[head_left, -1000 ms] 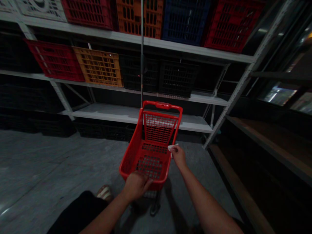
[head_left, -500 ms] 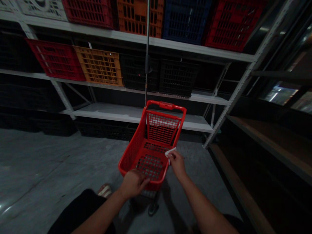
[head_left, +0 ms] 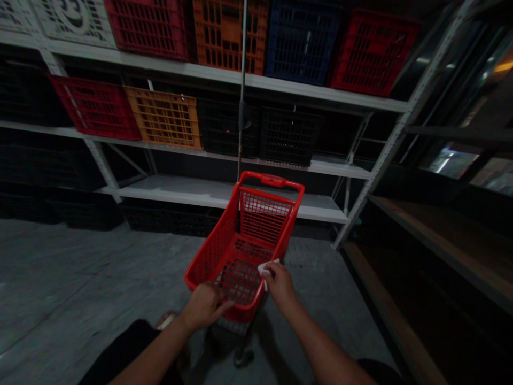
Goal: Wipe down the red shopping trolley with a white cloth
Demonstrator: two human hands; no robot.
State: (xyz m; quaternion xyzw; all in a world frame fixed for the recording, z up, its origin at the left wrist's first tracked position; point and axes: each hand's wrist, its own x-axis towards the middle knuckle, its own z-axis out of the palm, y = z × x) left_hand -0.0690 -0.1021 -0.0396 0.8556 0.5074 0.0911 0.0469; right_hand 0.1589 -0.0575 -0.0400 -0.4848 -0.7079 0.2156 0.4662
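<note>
A red plastic shopping basket on wheels point(head_left: 212, 243) stands in front of me, its mesh walls and floor holding nothing I can see. It has a tall handle with a red grip point(head_left: 272, 180). My left hand point(head_left: 203, 306) is curled over the basket's near rim. My right hand point(head_left: 281, 286) pinches a small white tissue point(head_left: 266, 269) just at the right rim. A thin metal pole point(head_left: 242, 80) rises behind the basket.
Metal shelving point(head_left: 224, 195) ahead carries red, orange, blue and black plastic crates point(head_left: 164, 117) on its upper levels. Dark wooden shelves point(head_left: 436, 235) run along the right. A grey concrete floor point(head_left: 80, 278) spreads to the left, and my black-clad leg point(head_left: 128, 353) shows at the bottom.
The basket has swung a little left and toward me. Both hands moved with it, and the tissue in my right hand now sits lower and further left, over the rim.
</note>
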